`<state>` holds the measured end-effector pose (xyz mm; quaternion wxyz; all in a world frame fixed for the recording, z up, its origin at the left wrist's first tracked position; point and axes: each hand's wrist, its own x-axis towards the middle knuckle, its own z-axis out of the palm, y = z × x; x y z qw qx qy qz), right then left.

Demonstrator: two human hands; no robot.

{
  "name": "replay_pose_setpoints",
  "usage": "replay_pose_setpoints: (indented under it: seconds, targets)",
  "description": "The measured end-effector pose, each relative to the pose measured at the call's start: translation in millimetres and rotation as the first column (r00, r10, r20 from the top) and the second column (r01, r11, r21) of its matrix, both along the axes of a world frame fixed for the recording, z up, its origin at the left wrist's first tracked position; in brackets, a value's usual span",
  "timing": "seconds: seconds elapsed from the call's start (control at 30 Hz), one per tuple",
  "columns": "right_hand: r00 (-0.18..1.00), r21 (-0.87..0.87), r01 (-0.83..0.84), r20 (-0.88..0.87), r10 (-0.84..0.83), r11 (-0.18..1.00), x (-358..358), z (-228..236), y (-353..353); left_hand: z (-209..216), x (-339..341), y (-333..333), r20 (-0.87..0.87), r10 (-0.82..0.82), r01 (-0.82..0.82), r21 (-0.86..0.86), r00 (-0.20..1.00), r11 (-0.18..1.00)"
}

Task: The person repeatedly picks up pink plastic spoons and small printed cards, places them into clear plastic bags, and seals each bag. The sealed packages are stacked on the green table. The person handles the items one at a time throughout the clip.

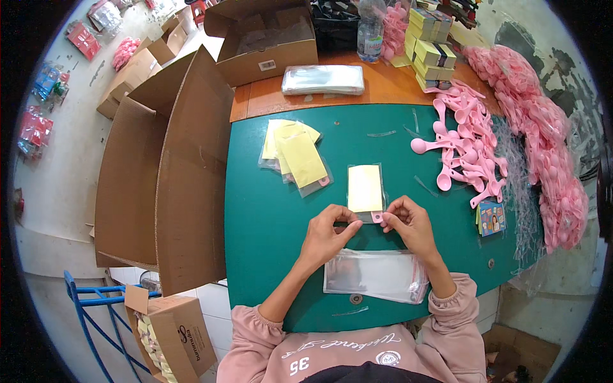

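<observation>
Both hands work at the near edge of a small clear plastic bag (365, 218) lying on the green table mat. Inside it are a yellow card (364, 188) and a pink spoon, of which only the handle end (377, 217) shows. My left hand (329, 235) is closed, pinching the bag's near left corner. At the near right corner, beside the spoon handle, my right hand (412, 225) pinches the bag between thumb and finger. Just below the hands lies a stack of clear plastic bags (373, 277). Several packed bags with yellow cards (303, 157) overlap at the upper left.
Loose pink spoons (469, 143) are heaped at right, above a small stack of printed cards (491, 218). Bundled spoons (543, 140) line the right edge. Card stacks (431, 48), a bottle (370, 35) and more clear bags (323, 80) stand behind. Large cardboard boxes (191, 172) flank the left.
</observation>
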<state>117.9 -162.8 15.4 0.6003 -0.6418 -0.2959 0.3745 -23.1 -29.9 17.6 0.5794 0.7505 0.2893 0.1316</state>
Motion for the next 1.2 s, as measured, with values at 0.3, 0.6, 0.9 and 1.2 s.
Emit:
replay_pose_setpoints:
  seconds: [0.3, 0.6, 0.9, 1.2]
  targets:
    - [0.992, -0.036, 0.09, 0.089, -0.086, 0.995, -7, -1, 3, -4, 4, -1, 0.048, 0.136, -0.117, -0.282, 0.99, 0.952]
    - [0.903, -0.124, 0.129, 0.424, -0.065, 0.984, 7, 17, 2, 0, 3, 15, 0.031, -0.02, 0.017, 0.093, 0.999, 0.995]
    - [0.165, -0.102, 0.606, 0.986, 0.001, 0.789, 81, -3, -38, 38, -10, 50, 0.065, 0.277, -0.174, 0.903, 0.959, 0.393]
    - [0.722, 0.493, 0.618, -0.048, -0.69, 0.612, 93, 64, -58, 1, 10, -63, -0.004, -0.458, 0.342, 0.671, 0.889, 0.658]
